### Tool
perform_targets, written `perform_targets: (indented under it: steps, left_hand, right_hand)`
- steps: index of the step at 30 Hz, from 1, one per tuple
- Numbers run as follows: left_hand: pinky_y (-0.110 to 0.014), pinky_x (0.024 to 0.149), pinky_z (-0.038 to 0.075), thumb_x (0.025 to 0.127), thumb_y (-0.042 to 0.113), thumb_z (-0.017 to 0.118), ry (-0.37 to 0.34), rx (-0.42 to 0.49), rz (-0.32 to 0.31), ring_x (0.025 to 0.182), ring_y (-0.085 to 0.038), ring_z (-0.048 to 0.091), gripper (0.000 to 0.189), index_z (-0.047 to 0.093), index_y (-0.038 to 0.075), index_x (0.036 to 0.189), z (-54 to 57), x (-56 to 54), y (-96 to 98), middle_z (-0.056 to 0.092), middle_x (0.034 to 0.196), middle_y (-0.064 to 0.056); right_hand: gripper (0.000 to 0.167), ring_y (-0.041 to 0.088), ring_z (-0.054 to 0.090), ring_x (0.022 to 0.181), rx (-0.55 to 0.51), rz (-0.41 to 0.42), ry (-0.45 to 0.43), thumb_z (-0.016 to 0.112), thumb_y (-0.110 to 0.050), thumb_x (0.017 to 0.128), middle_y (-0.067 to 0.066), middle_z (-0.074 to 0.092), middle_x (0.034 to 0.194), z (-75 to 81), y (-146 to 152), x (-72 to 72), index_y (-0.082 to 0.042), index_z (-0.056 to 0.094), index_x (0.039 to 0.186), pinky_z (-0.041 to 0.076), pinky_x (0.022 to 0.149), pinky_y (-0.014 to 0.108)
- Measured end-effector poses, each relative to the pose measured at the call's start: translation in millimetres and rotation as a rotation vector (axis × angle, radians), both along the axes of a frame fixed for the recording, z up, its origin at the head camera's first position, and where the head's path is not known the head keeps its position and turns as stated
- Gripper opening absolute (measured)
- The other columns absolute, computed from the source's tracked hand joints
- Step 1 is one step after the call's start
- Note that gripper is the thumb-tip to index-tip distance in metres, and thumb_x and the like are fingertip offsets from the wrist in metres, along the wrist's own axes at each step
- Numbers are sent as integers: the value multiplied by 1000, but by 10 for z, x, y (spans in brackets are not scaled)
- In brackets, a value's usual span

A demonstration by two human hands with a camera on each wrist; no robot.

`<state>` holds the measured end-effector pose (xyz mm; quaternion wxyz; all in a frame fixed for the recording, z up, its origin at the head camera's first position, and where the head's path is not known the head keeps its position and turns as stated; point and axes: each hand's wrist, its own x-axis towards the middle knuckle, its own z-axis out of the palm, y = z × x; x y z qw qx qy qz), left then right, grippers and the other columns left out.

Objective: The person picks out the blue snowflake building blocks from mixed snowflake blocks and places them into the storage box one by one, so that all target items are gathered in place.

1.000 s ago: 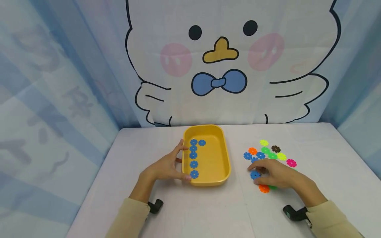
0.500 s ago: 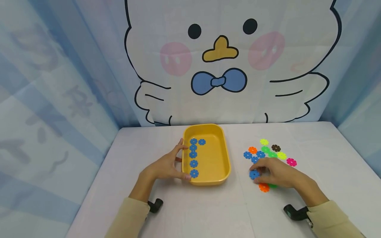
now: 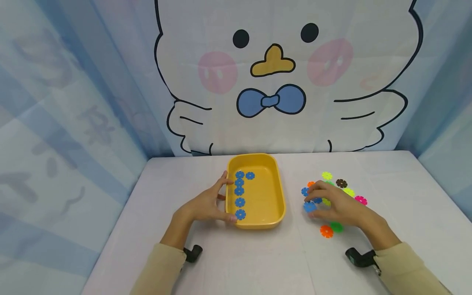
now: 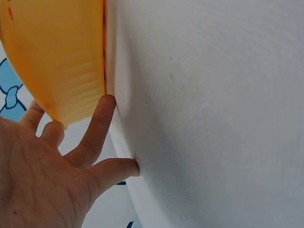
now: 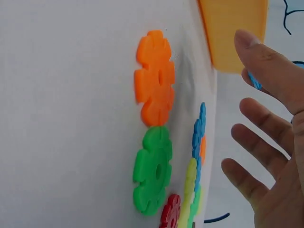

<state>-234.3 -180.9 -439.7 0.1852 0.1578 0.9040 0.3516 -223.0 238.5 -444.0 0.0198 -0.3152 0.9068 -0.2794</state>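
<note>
My right hand (image 3: 339,205) pinches a blue flower-shaped interlocking disc (image 3: 309,207) between thumb and index finger, a little above the pile. In the right wrist view only a sliver of that disc (image 5: 255,81) shows behind the thumb, and the other fingers are spread. My left hand (image 3: 206,205) rests on the left side of a yellow tray (image 3: 263,196), fingers spread, thumb at the near corner. Seen from the left wrist, one fingertip touches the tray's outer wall (image 4: 71,66) and another the tabletop. Several blue discs (image 3: 240,202) form a column along the tray's left side, with one beside the top.
Right of the tray lie loose discs, partly hidden by my right hand: yellow (image 3: 327,175), dark brown (image 3: 341,183), pink (image 3: 361,200) and others. An orange disc (image 3: 326,231) and a green disc (image 3: 336,227) lie nearer. A printed curtain (image 3: 273,135) hangs behind the white table (image 3: 236,262).
My right hand has lifted the blue disc and moved slightly away from me and left, uncovering the near orange and green discs. The left hand and tray have stayed put.
</note>
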Motion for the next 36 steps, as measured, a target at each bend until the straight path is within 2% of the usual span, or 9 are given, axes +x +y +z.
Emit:
perform_targets:
  steps: [7,15,26,30,36]
  left_hand:
    - [-42,100,54,64,57,94,3,7,3,124,-17,60,113,32,34,156,-7,8,9,-3,170,24]
    - [-41,100,55,66,54,94,0,13,16,124,-17,59,113,31,35,157,-26,19,9,-3,170,24]
    - [-41,100,55,67,52,94,16,18,9,123,-18,60,111,31,34,157,-40,13,11,-2,171,21]
    - [-43,101,54,65,53,94,10,11,21,125,-19,60,114,31,35,158,-38,25,-7,-2,170,23]
    - [-43,102,54,67,51,95,14,34,1,125,-20,60,113,30,32,158,-35,23,5,-4,171,20]
  right_hand:
    - [28,26,57,119,-6,-47,17,85,-40,85,7,60,132,100,-95,-50,-29,75,108,54,98,55]
    - [30,31,52,127,17,-70,15,85,-44,83,4,58,135,278,-204,-148,-30,75,108,51,101,60]
    - [31,28,51,128,2,-18,34,83,-45,85,2,58,136,493,-414,-286,-27,73,109,49,105,58]
    - [30,26,52,127,-33,33,40,83,-40,86,5,59,135,525,-542,-330,-25,73,110,49,106,55]
    - [30,26,55,123,-89,59,76,85,-35,86,5,60,131,537,-681,-367,-20,73,110,50,105,54]
